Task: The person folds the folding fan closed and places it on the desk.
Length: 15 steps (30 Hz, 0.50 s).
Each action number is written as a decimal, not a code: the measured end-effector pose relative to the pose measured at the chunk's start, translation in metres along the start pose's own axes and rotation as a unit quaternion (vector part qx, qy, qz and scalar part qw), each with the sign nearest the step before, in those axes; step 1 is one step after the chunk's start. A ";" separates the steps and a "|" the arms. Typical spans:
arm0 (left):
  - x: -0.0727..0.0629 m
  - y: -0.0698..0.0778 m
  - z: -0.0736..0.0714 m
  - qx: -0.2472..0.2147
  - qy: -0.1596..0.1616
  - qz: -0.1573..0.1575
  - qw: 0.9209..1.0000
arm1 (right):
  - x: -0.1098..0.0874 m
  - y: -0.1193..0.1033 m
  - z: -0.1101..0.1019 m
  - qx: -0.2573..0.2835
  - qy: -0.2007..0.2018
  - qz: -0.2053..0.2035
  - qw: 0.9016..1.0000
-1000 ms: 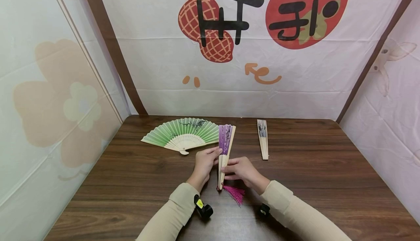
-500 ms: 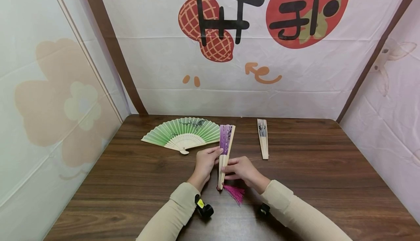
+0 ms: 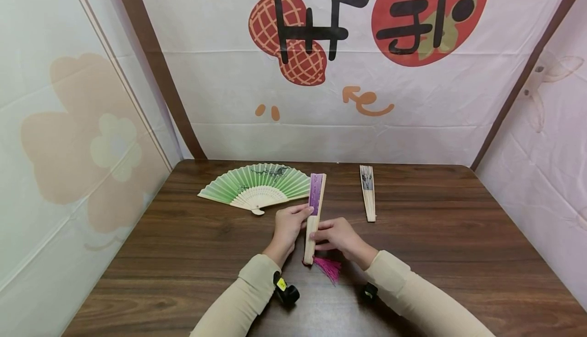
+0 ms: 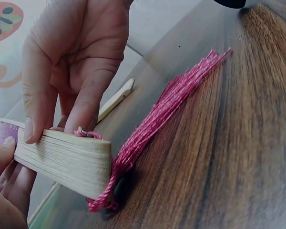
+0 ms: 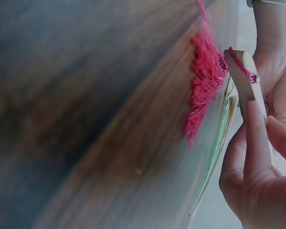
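Both hands hold a folded purple hand fan (image 3: 315, 194) with pale wooden ribs near the middle of the table. My left hand (image 3: 290, 227) pinches it from the left, thumb on the front where purple cloth meets wood. Lower down, my right hand (image 3: 340, 239) pinches the ribs from the right between thumb and fingers. A magenta tassel (image 3: 328, 268) hangs from the pivot end and lies toward the right; in the left wrist view the tassel (image 4: 167, 109) is tied on by a cord around the closely stacked ribs (image 4: 66, 162).
An open green fan (image 3: 257, 186) lies at the back left, its right edge behind the purple fan. Another folded fan (image 3: 368, 194), with a grey-blue cloth part, lies at the back right. White printed cloth (image 3: 284, 143) walls the brown wooden table (image 3: 458, 255) behind and at the sides.
The purple fan's ribs have drawn together, from slightly spread at the top to a narrow stack. The hands stay almost in place, and the other two fans are unmoved.
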<state>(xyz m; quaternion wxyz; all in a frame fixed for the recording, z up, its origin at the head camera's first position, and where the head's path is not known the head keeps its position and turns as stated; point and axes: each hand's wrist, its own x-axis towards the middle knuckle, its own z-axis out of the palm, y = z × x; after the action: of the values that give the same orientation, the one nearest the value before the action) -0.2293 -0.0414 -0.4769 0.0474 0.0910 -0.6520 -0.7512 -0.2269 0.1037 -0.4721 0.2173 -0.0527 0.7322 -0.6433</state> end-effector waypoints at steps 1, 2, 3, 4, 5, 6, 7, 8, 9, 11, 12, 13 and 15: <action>0.003 -0.004 0.000 -0.002 0.000 0.001 1.000 | 0.000 0.000 0.000 0.001 0.002 0.001 1.000; 0.006 -0.008 0.000 -0.006 0.001 0.001 1.000 | 0.001 -0.001 -0.001 0.002 0.005 0.002 1.000; 0.009 -0.012 0.001 -0.009 0.000 0.004 1.000 | 0.001 -0.002 -0.001 0.004 0.008 0.003 1.000; 0.009 -0.011 0.001 -0.014 -0.002 0.005 1.000 | 0.001 -0.003 -0.002 0.005 0.010 0.004 1.000; 0.009 -0.011 0.001 -0.018 -0.003 0.005 1.000 | 0.001 -0.005 -0.003 0.005 0.012 0.004 1.000; 0.009 -0.010 0.001 -0.023 -0.004 0.006 1.000 | 0.001 -0.006 -0.003 0.005 0.014 0.003 1.000; 0.009 -0.010 0.001 -0.025 -0.007 0.009 1.000 | 0.001 -0.007 -0.004 0.006 0.016 0.001 1.000; 0.009 -0.010 0.002 -0.026 -0.009 0.012 1.000 | 0.002 -0.008 -0.006 0.008 0.020 0.000 1.000; 0.009 -0.009 0.002 -0.023 -0.012 0.016 1.000 | 0.002 -0.009 -0.007 0.011 0.026 -0.003 1.000; 0.009 -0.009 0.003 -0.024 -0.019 0.021 0.999 | 0.005 -0.011 -0.010 0.017 0.036 -0.010 0.999; 0.009 -0.009 0.003 -0.024 -0.022 0.023 0.999 | 0.006 -0.012 -0.011 0.021 0.044 -0.012 0.999; 0.010 -0.008 0.004 -0.024 -0.025 0.025 0.999 | 0.008 -0.013 -0.013 0.025 0.050 -0.014 0.998; 0.010 -0.008 0.005 -0.028 -0.028 0.026 0.999 | 0.010 -0.016 -0.016 0.027 0.058 -0.020 0.998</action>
<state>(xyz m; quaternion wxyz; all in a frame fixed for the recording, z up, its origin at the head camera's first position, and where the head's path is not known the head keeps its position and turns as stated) -0.2397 -0.0371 -0.4852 0.0507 0.0514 -0.6340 -0.7700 -0.2456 0.1121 -0.4583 0.1629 -0.0236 0.7247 -0.6691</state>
